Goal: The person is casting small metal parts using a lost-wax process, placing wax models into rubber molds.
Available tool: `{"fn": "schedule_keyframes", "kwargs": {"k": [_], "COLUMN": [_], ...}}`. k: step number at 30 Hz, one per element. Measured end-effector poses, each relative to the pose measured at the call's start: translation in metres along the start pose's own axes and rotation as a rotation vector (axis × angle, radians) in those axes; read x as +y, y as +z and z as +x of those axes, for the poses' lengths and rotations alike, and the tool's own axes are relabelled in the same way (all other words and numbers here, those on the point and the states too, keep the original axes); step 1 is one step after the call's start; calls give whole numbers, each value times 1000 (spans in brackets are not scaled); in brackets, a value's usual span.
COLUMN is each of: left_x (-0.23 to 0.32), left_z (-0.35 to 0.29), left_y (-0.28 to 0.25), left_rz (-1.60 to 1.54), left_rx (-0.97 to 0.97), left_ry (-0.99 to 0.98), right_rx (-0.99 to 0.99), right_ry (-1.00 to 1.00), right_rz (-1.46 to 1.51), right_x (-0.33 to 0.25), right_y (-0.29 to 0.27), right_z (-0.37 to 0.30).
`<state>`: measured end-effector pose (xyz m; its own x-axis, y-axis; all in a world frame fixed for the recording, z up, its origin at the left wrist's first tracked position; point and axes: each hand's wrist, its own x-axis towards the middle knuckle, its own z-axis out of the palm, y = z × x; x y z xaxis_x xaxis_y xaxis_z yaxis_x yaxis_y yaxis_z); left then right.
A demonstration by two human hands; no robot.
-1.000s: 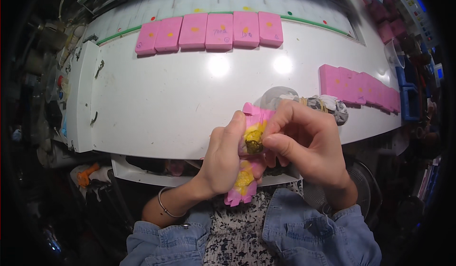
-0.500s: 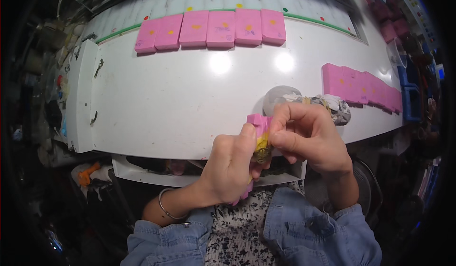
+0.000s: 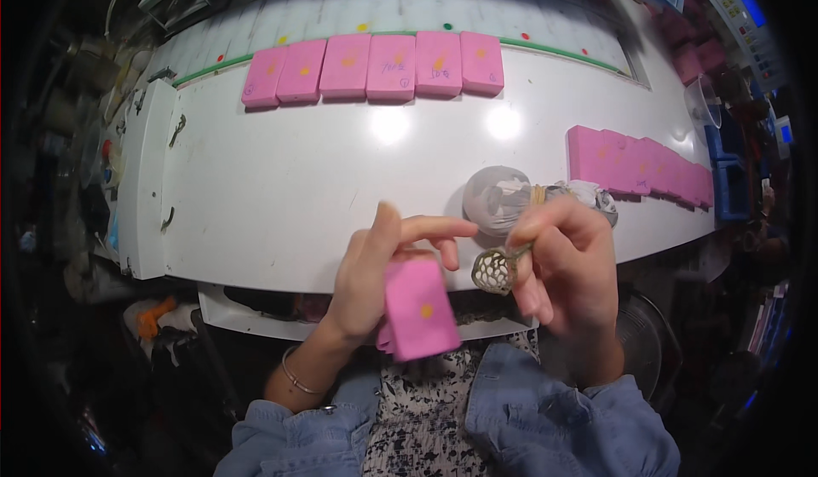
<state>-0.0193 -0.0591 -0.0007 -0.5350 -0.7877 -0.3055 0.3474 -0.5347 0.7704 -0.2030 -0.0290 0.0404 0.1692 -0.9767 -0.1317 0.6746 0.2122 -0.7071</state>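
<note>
White tabletop (image 3: 256, 179) fills the head view, bright under two reflected lights, with a row of pink blocks (image 3: 371, 68) along its far side, a second row of pink blocks (image 3: 639, 166) at right, and a grey wrapped bundle (image 3: 498, 196) nearer the person.

The right hand (image 3: 567, 264) pinches a small olive openwork piece (image 3: 490, 274) by its side, thumb against fingers, off the surface near the table's front edge. It looks very light and thin, probably flexible and easily bent or torn at the lattice; a gentle pinch on the solid rim seems safest.

The left hand (image 3: 362, 285) has its thumb raised and index finger stretched out. A pink block (image 3: 423, 311), slightly blurred, lies against its palm side, above the lap; how firmly it is gripped, I cannot tell. The block seems light and rubbery, unlikely to slip, and best held by its side edges.
</note>
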Motion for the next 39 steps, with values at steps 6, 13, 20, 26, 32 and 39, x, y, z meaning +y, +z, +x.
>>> {"fn": "schedule_keyframes", "kwargs": {"k": [6,13,20,26,32,39], "left_x": [-8,-12,-17,-18,-16,-14], "left_z": [-22,-25,-29,-28,-28,-26], "left_y": [15,25,24,24,24,24], "left_rz": [293,277,207,214,203,242], "left_rx": [-35,66,98,81,103,119], "left_ry": [377,480,383,421,372,340], "right_rx": [152,175,131,132,126,116], "right_ry": [-329,-588,-684,-696,-736,-846], "right_rz": [-482,-774,-1102,-1236,-1333,-1415], "right_x": [25,42,38,36,41,43], "right_y": [15,14,15,14,12,7], "right_z": [-17,-22,-24,-28,-26,-25]}}
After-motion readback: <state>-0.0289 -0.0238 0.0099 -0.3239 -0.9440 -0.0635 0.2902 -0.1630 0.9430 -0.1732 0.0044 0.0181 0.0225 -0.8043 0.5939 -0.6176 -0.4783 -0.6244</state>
